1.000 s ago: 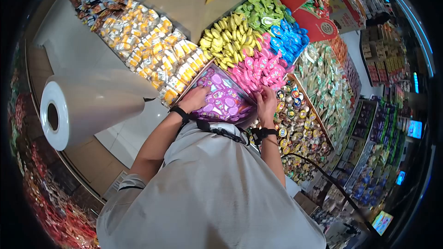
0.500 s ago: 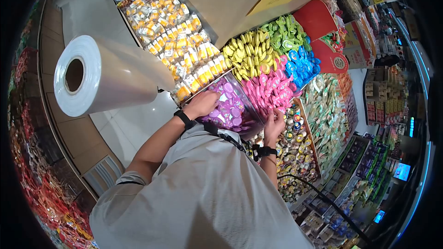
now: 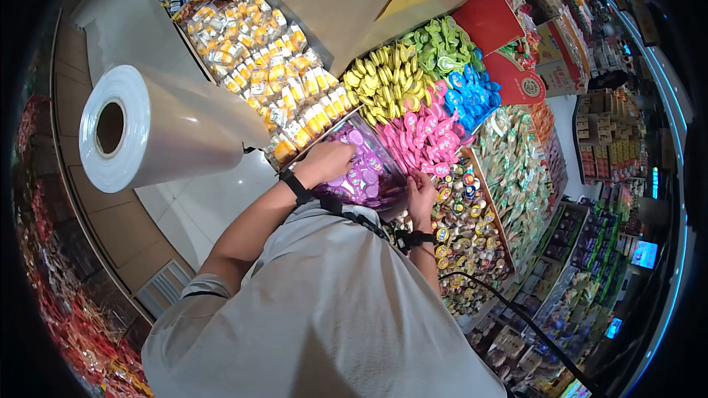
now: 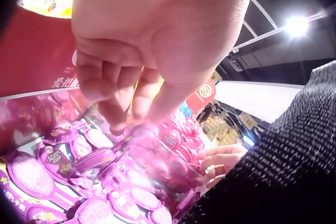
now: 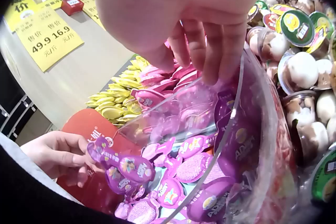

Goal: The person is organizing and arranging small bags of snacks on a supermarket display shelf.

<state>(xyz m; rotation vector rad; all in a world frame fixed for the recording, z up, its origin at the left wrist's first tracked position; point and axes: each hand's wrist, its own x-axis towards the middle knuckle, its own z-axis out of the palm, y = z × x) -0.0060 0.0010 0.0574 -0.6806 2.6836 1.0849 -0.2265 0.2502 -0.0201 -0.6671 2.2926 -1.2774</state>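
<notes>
Purple spoon-shaped candy packets (image 3: 361,177) fill a clear-walled bin (image 5: 226,137) right before the person. The left hand (image 3: 328,162) is over the left side of this pile, fingers pointing down. In the right wrist view the left hand (image 5: 58,156) pinches one or more purple packets (image 5: 134,169) by the end. Motion blurs the packets under its fingers in the left wrist view. The right hand (image 3: 422,195) is at the bin's right corner, its loosely bent fingers (image 5: 212,51) beside the clear wall's top edge. Pink packets (image 5: 181,114) show behind that wall.
Yellow (image 3: 387,81), green (image 3: 442,48) and blue packets (image 3: 472,96) lie behind the pink ones. Round cups of egg-shaped sweets (image 3: 464,236) fill the bin at right. Orange-and-white packs (image 3: 265,66) lie at left, near a large plastic-film roll (image 3: 169,129).
The head view has swung, then shifted slightly. The left hand has moved a little further right over the purple packets. The right hand stays at the bin's right corner.
</notes>
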